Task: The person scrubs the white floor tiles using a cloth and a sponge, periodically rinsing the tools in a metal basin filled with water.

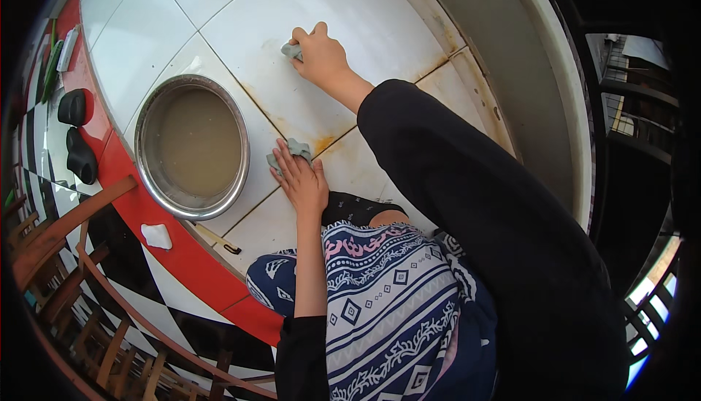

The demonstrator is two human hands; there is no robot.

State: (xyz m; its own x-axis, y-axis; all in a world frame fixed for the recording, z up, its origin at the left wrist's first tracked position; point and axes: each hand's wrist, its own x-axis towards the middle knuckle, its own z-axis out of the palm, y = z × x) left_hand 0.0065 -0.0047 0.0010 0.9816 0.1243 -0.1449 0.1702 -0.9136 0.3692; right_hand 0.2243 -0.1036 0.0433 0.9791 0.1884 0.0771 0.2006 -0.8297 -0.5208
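Observation:
My right hand (323, 56) is closed round a small grey-green wad (290, 51), which looks like a cloth, and presses it on a white floor tile (248, 28). My left hand (301, 185) lies palm down with its fingers stretched out over a crumpled grey-green cloth (299, 148) on the tiles nearer to me. Left of that hand stands a round metal basin (244, 160) of cloudy, brownish water. Rust-brown stains (323, 142) run along the tile joints between my hands.
A thin yellowish-handled tool (217, 239) lies below the basin. On the red border (190, 273) rests a white block or folded pad (156, 236). Black footwear (81, 156) and wooden slatted furniture (109, 313) are at the left. A pale raised wall (526, 72) curves along the right.

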